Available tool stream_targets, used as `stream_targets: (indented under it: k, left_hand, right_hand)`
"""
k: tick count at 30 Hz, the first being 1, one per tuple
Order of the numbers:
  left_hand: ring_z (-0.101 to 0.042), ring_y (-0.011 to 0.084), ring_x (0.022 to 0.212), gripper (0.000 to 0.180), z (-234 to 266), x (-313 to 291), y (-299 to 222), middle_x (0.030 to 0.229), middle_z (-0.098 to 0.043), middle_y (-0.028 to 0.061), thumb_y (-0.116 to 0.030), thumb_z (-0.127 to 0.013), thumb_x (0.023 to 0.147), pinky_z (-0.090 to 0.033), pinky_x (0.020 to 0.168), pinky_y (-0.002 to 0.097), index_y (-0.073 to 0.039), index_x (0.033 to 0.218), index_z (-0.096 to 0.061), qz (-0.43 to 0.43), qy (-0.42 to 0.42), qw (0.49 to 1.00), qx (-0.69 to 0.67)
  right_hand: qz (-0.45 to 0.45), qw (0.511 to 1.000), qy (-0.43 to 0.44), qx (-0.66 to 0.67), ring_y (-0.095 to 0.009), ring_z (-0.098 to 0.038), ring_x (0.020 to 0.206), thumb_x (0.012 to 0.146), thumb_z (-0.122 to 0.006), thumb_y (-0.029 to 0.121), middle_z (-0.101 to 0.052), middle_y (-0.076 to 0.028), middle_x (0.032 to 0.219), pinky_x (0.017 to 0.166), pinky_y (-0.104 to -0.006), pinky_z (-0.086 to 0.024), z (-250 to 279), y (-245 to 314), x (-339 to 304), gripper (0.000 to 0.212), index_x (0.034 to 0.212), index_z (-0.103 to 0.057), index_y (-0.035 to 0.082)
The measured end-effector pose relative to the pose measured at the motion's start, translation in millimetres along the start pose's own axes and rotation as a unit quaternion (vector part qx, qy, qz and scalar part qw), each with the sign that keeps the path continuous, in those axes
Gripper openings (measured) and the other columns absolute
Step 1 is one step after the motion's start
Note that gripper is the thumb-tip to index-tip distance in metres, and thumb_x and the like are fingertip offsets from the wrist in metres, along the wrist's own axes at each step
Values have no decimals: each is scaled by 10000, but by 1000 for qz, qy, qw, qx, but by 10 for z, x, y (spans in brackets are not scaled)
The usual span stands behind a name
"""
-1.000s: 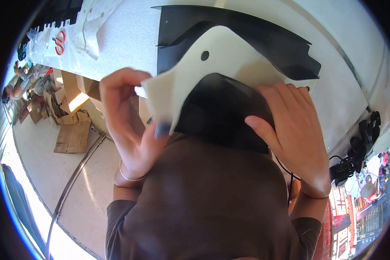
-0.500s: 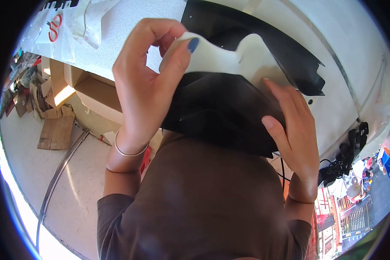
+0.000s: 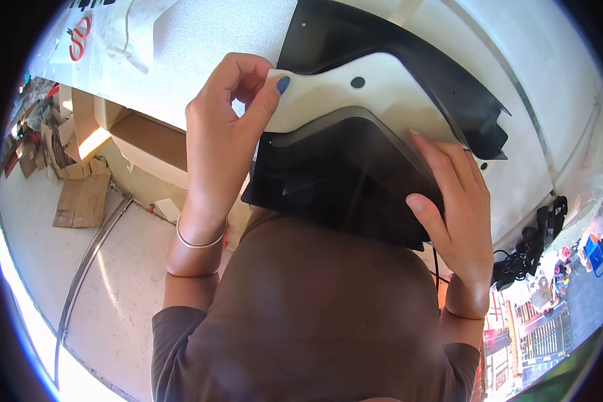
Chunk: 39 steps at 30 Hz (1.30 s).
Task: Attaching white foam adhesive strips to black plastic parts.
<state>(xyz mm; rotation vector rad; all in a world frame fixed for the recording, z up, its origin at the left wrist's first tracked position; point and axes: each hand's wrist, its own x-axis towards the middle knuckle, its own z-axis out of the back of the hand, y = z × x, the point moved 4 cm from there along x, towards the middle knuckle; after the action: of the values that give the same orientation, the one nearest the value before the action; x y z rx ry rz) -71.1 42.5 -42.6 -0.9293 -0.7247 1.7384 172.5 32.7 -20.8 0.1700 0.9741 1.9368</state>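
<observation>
The left hand (image 3: 224, 127) pinches the upper left corner of a white foam-like sheet (image 3: 355, 94), thumb on top and fingers curled behind, lifting that corner off the black moulded panel (image 3: 342, 181) beneath it. The right hand (image 3: 455, 194) lies spread along the panel's right edge, fingertips at the seam where white meets black and thumb pressed on the dark face, steadying it against the person's body at centre frame. By the look of it, the white layer is only partly parted from the panel: the left corner is free, while the stretch with the round hole and the right side lie flat, so most of the separating seems left to do. A second black shaped panel (image 3: 442, 87) rests on the white worktable (image 3: 201, 40) in the upper right, red-handled scissors (image 3: 79, 37) at upper left, cardboard boxes (image 3: 141, 141) on the floor at left.
</observation>
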Motion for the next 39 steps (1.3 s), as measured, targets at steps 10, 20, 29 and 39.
stream_targets:
  k: [10,20,29,39]
  left_hand:
    - [-501,105,602,99,-36,-6,59,677,-580,-7,-103,-639,846,-347,764,287,-54,913,-584,-33,17,985,169]
    - [-528,172,574,156,-52,1,-7,649,-577,14,-149,-660,842,-300,769,338,-70,939,-567,-83,3,958,275]
    - [-525,179,567,308,-56,10,-90,603,-526,8,-243,-748,777,-328,692,319,-82,933,-537,-117,-8,925,361]
    - [-550,243,963,398,38,-65,160,987,-580,42,4,-701,598,-455,845,330,-122,976,-679,-346,130,911,182]
  right_hand:
    - [-7,1000,5,20,-322,-533,933,838,-640,318,-539,-126,1091,791,-391,-448,24,75,24,527,1227,-513,-15]
    - [11,999,1,53,-358,-444,1209,939,-469,380,-464,-172,1326,1029,-390,-332,-95,257,374,518,1267,-494,-21]
    - [-9,999,-41,20,-355,-409,1259,966,-411,369,-434,-179,1389,1062,-393,-293,-189,287,523,528,1287,-476,-45]
    - [-143,975,-9,171,-344,-532,970,928,-536,289,-584,-172,992,812,-399,-432,-15,96,315,319,1011,-598,-13]
